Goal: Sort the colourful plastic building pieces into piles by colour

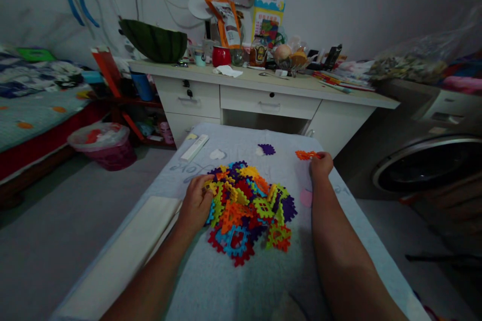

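A heap of colourful interlocking plastic tiles [244,200] with toothed edges lies on the cloth-covered table. At the heap's left edge, my left hand [196,203] has its fingers closed around a yellow tile [210,187], partly hidden by the fingers. Out to the right, beyond the heap, my right hand [322,164] pinches an orange toothed tile [304,155] at its right end, close to the tabletop. A single purple tile [267,149] lies apart, behind the heap.
A white box-like strip [128,256] runs along the table's left side; a small white stick-shaped object [195,147] lies farther back. Behind stands a cluttered white desk [271,91] with a watermelon piece [154,42]. A washing machine [433,145] is right, a pink bin [107,148] left.
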A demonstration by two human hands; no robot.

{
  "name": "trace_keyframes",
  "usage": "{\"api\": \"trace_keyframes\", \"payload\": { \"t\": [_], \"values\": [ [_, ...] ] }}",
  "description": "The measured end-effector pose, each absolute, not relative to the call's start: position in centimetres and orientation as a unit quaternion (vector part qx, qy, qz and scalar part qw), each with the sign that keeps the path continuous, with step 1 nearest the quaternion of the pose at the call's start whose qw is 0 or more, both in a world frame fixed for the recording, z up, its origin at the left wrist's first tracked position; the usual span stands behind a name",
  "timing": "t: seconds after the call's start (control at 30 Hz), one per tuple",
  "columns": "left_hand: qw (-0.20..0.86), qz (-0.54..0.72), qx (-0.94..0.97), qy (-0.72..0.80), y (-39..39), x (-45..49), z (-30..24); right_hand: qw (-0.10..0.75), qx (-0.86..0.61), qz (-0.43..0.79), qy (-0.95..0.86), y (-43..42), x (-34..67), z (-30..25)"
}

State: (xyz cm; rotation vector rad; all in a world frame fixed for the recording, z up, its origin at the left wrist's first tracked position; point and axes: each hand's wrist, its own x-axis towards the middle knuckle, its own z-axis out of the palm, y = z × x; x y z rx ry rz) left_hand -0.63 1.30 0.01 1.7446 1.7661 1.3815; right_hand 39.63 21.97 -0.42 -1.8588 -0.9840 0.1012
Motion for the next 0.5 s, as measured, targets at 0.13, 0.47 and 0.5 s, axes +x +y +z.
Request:
{"api": "trace_keyframes", "payload": {
  "t": [0.13, 0.47, 0.5],
  "values": [
    [0.146, 0.464, 0.609, 0.627, 1.20, -0.70, -0.12, 0.454, -0.800, 0.031, -0.391, 21.75, 39.57, -0.31],
    [0.170, 0.459, 0.600, 0.633, 1.33, -0.74, -0.25, 0.378, -0.817, 0.041, -0.433, 21.62, 39.23, -0.67],
    [0.171, 0.457, 0.599, 0.635, 1.28, -0.70, -0.14, 0.379, -0.815, 0.049, -0.435, 21.63, 39.23, -0.66]
  ]
}}
